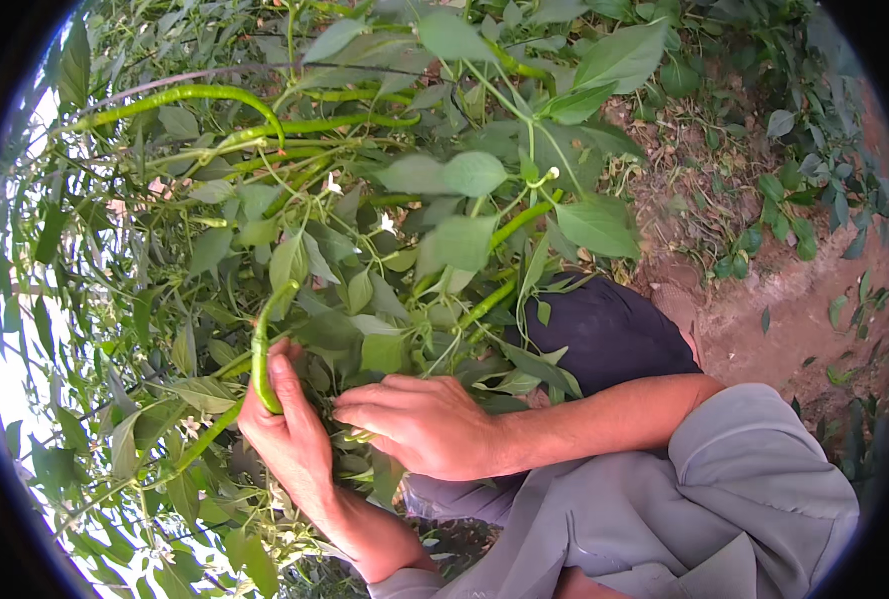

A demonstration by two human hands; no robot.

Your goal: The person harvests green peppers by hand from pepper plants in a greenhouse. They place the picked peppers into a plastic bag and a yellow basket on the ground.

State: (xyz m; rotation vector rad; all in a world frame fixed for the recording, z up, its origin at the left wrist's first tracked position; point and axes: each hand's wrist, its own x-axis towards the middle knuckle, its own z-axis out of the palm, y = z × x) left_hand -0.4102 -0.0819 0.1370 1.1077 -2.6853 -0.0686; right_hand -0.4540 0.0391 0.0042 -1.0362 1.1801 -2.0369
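My left hand [291,434] is closed around a long, curved green chili pepper [262,352], which stands up between the thumb and fingers. Another long green pepper [205,442] slants down and left from beside the same hand. Just right of it, my right hand [429,427] shows its back, its fingers curled and pointing left among the leaves. Slim green stems [362,435] show under its fingers; its thumb and palm are mostly hidden. Both hands are low in a leafy pepper plant [384,352], close together but apart.
More long peppers hang above, including a curved one [190,93] and one near my knee [489,303]. My dark-clothed knee [609,329] lies right of the foliage. Bare soil [789,322] and other plants [781,202] are at the right. A thin dark line [242,67] crosses the upper foliage.
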